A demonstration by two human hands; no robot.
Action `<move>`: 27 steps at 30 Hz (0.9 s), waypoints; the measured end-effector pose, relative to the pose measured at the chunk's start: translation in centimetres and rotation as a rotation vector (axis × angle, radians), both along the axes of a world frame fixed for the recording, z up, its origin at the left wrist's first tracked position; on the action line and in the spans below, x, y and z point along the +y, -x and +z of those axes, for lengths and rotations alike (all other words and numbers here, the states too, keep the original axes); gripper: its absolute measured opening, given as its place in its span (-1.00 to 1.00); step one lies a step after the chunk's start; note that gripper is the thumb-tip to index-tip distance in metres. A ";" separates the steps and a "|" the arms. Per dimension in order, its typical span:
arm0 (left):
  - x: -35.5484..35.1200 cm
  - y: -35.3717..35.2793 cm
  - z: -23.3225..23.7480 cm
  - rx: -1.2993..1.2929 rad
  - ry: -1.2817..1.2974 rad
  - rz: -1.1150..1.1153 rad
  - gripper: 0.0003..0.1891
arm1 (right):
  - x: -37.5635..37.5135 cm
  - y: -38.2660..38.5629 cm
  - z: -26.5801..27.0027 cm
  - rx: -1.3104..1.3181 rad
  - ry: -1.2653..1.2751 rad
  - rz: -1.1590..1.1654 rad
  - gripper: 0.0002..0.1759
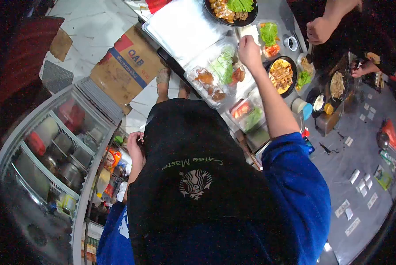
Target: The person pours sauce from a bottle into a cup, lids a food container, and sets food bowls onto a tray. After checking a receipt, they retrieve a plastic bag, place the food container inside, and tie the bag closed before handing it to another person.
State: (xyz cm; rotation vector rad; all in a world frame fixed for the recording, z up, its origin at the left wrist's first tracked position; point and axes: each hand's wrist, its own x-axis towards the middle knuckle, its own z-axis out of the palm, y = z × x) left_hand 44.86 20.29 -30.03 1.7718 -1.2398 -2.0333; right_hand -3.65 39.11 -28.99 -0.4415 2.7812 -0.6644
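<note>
My right hand [249, 52] is closed, fingers pointing down, over a food tray holding white rice [250, 33]; its fingertips and anything in them are hidden. Just left of it, a clear container with lettuce [223, 64] and browned pieces of food [205, 78] stands on the counter. Below the wrist is a black bowl of yellow and brown food [281, 76]. Beyond my hand is a clear box with lettuce and orange-red food [268, 39]. My left hand [136, 149] hangs low beside my black apron, fingers curled; what they hold, if anything, is too small to name.
Stacked clear lids [184, 26] lie at the counter's left edge. Another black bowl [233, 20] and a sauce cup [290, 43] stand farther off. Another person's hands [320, 31] are across the counter, near a pan [338, 85]. An open glass-topped chest [56, 150] and flattened cardboard [125, 66] are left.
</note>
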 end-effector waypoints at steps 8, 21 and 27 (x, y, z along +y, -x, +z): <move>-0.5 1.3 0.7 0.110 0.023 0.001 -0.80 | 1.4 -0.6 -0.9 -0.024 -0.015 -0.098 -0.71; 1.8 2.0 1.2 0.026 0.140 -0.364 -0.78 | 7.1 9.1 1.6 -0.273 -0.238 0.342 -0.67; 2.5 0.8 0.0 0.028 0.089 -0.254 -0.80 | 7.3 9.7 1.2 -0.373 -0.110 0.408 -0.73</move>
